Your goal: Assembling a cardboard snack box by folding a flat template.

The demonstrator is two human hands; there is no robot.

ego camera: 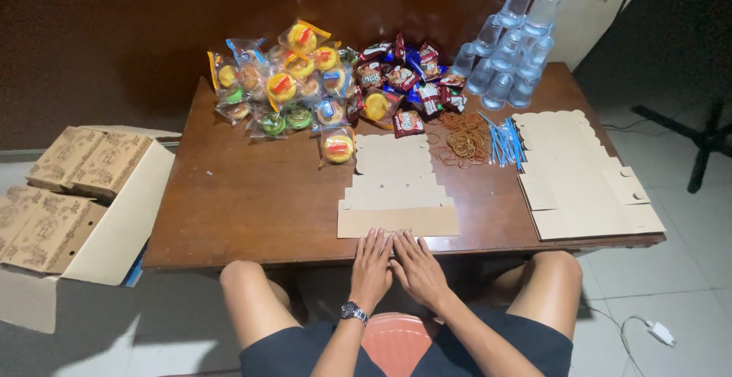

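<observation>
Here we are, seated at the wooden surface (252,202), with our left hand (371,261) and right hand (418,266) side by side, palms down, at its near edge. Both sets of fingers lie flat and slightly spread, clamped on nothing; the tips press the near strip of the flat cardboard blank (396,186). That flat press looks meant to hold the sheet square against the edge.

The blank lies unfolded straight ahead of us. Its long axis runs away from us, the wide plain strip nearest our hands and the narrower stepped end pointing toward the snacks.

Everything else sits in an arc within reach, which looks like sorted supplies: round cakes in clear wrappers (293,87) far left, small red snack packets (404,80) beside them, a heap of rubber bands (463,139), blue straws (505,142), and stacked clear plastic cups (511,49) far right. A pile of more flat blanks (579,179) waits on the right, and an open carton (126,224) with patterned boxes (69,186) sits on the floor to our left.
</observation>
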